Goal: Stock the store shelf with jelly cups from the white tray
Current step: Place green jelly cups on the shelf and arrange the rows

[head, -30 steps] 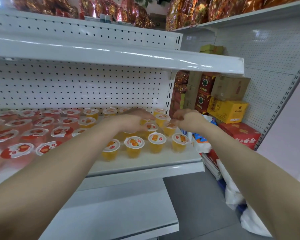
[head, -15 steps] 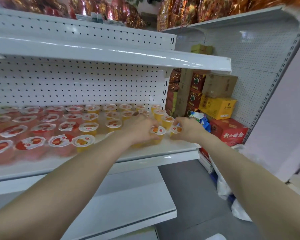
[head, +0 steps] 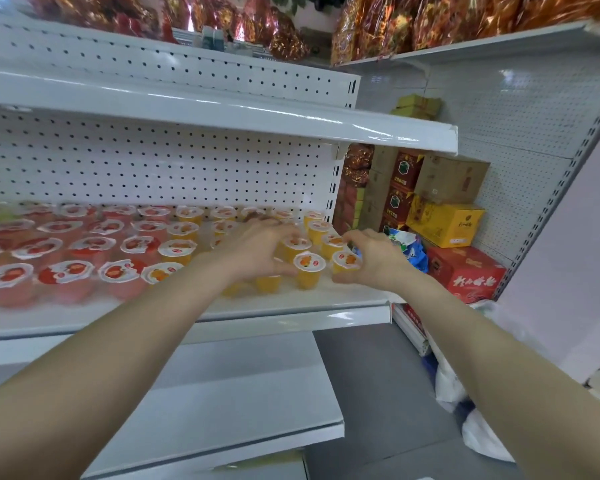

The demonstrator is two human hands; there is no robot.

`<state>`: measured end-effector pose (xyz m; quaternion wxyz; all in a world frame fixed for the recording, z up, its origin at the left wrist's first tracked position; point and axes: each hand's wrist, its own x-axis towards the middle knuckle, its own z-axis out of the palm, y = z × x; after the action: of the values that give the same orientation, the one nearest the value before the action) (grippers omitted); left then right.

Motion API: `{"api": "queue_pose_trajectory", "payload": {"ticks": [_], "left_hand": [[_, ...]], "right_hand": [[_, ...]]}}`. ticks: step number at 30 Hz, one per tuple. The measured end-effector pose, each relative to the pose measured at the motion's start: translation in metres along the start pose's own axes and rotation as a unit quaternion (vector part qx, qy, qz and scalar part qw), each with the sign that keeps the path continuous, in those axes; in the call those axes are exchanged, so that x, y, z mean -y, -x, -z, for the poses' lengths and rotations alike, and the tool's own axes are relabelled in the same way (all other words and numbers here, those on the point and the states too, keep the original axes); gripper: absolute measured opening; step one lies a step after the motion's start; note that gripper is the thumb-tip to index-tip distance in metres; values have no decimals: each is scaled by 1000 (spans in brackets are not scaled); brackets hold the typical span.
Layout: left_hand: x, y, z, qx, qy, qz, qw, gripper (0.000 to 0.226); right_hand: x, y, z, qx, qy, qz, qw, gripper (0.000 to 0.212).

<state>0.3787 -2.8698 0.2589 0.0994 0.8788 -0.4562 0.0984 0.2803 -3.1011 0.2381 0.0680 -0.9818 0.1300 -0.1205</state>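
Note:
Rows of jelly cups stand on the white store shelf (head: 291, 320): red ones (head: 66, 271) on the left, orange ones (head: 179, 249) on the right. My left hand (head: 257, 251) lies over the orange cups with its fingers spread and relaxed, its thumb beside a front-row orange cup (head: 309, 266). My right hand (head: 373, 261) curls in a C round the orange cup at the shelf's front right corner (head: 346, 260), fingers behind it and thumb in front. The white tray is not in view.
An upper shelf edge (head: 222, 116) hangs close above the cups. A bare lower shelf (head: 239, 393) juts out below. To the right stand a yellow box (head: 444, 220), a red box (head: 465, 271) and brown cartons; white bags (head: 482, 434) lie on the grey floor.
Both hands have come forward from the back rows to the front right cups. The right hand has spread wider round the corner cup. The view has pulled back slightly.

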Motion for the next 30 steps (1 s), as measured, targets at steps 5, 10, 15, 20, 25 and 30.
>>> {"api": "queue_pose_trajectory", "payload": {"ticks": [5, 10, 15, 20, 25, 30], "left_hand": [[22, 23, 5, 9, -32, 39, 999, 71], [24, 26, -8, 4, -68, 50, 996, 73], [26, 25, -23, -15, -77, 72, 994, 84], [31, 25, -29, -40, -58, 64, 995, 62], [35, 24, -29, -39, -38, 61, 997, 48], [35, 28, -31, -38, -26, 71, 996, 54]], "right_hand": [[18, 1, 1, -2, -30, 92, 995, 72], [43, -4, -9, -26, -24, 102, 994, 57], [52, -5, -15, -35, 12, 99, 994, 42], [58, -3, -18, -58, 12, 87, 994, 38], [60, -2, -19, -70, 17, 87, 994, 37], [56, -2, -25, -91, 19, 86, 992, 36]]}}
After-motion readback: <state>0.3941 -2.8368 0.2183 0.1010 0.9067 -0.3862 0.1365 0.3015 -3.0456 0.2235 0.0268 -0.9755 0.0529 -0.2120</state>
